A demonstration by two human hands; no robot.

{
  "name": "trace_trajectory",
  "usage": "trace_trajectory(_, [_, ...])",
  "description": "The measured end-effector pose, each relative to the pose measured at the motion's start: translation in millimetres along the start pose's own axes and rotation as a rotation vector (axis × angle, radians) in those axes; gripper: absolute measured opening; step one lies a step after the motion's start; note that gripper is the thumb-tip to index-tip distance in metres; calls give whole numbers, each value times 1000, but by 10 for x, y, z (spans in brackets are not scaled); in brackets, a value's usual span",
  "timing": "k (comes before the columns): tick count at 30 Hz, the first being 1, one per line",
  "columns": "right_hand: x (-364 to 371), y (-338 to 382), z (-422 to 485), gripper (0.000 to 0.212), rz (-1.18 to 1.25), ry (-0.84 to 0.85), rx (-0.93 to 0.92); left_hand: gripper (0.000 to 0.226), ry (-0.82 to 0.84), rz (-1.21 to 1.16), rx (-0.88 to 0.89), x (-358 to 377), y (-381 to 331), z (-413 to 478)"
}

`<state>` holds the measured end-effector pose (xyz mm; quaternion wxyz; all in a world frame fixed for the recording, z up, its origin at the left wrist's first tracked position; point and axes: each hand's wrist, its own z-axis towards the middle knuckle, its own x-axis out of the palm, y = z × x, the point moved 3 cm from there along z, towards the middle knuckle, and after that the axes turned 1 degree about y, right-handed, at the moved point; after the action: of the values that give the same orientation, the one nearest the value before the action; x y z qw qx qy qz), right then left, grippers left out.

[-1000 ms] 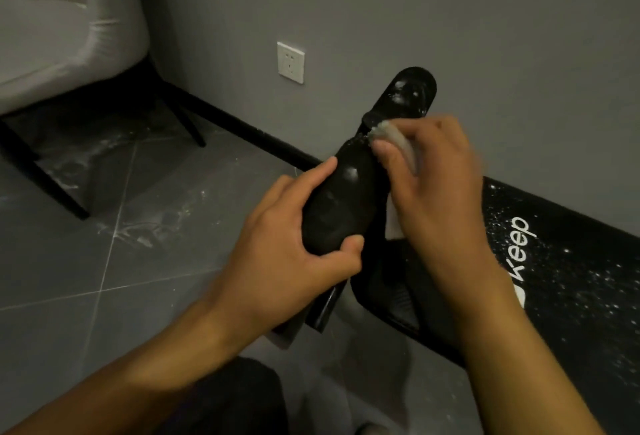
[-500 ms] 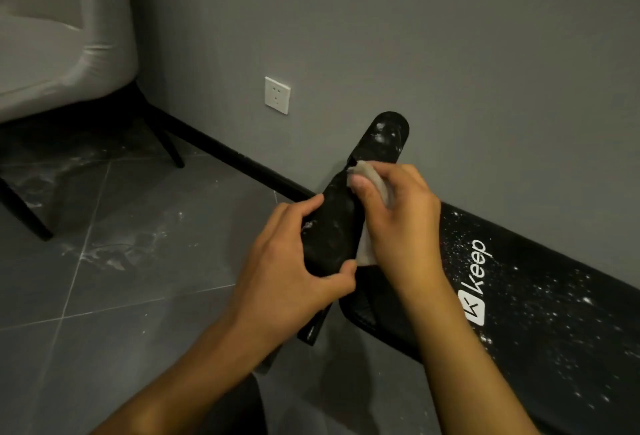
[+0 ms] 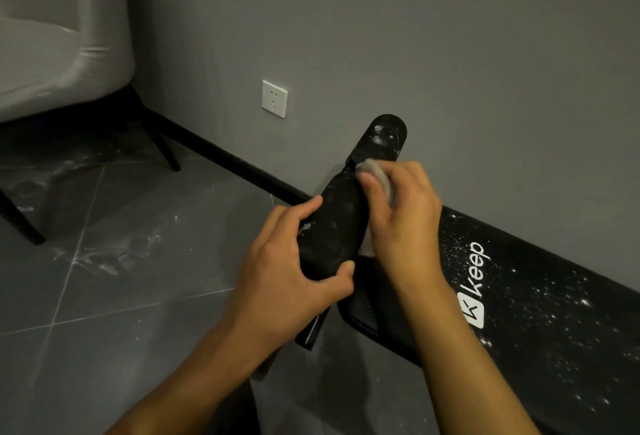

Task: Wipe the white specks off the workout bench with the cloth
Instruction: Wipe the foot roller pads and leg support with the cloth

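Mid frame: L hand (image 3: 294,282) grips the black roller pad (image 3: 332,237); R hand (image 3: 403,223) presses the cloth (image 3: 377,176) on its top. Roller looks nearly clean. Bench seat (image 3: 540,341), lower right, has lots of white specks (image 3: 585,303), so most work's left.

1. The workout bench (image 3: 554,317) is a long black padded board with a white "keep" logo near its end. It runs from the frame's centre out toward 4 o'clock, low along the foot of the wall.
2. White specks (image 3: 540,296) dust its top, thickest from the logo toward 4 o'clock.
3. A black foam roller (image 3: 332,226) rises at the bench's 9 o'clock end, tilted along the 7-to-1 o'clock line. The left hand (image 3: 287,278) grips its lower half. A second black pad (image 3: 384,136) sits beyond it at 1 o'clock.
4. The cloth (image 3: 375,175) is pale and bunched. The right hand (image 3: 401,220) holds it, pressed against the roller's upper end, and a fold hangs beneath the palm.
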<state>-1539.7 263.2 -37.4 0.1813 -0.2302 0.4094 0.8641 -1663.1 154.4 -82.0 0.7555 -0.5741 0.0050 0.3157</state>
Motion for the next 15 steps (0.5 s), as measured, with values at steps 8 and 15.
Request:
trace_trajectory(8, [-86,-88,-396,18,51,9,-165,80,-20,-62,10,34,32,-7])
trace_trajectory(15, [36,-92,-350,12,181,-169,125,80,-19,-63,24,26,39,-15])
